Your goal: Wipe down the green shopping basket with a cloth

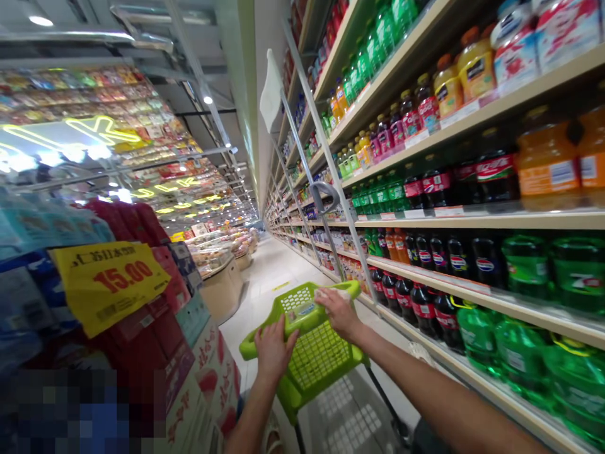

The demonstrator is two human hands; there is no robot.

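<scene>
A bright green plastic shopping cart [321, 356] stands in front of me, tilted in the view. My left hand [274, 347] is closed over the left part of its handle [309, 320]. Farther right on the same handle, my right hand [338, 312] is closed too. Something pale and thin shows at the right fingers, too small to make out. Between my hands, a small label [306, 309] is on the handle. The cart's grid-walled basket is partly hidden by my hands and forearms.
Shelves of drink bottles [472, 321] line the right side. Stacked boxes with a yellow price sign [111, 284] stand close on the left. Beyond, a display bin [220, 290] edges the tiled aisle [265, 258]. A metal pole with a curved grey handle [324, 197] leans by the shelves.
</scene>
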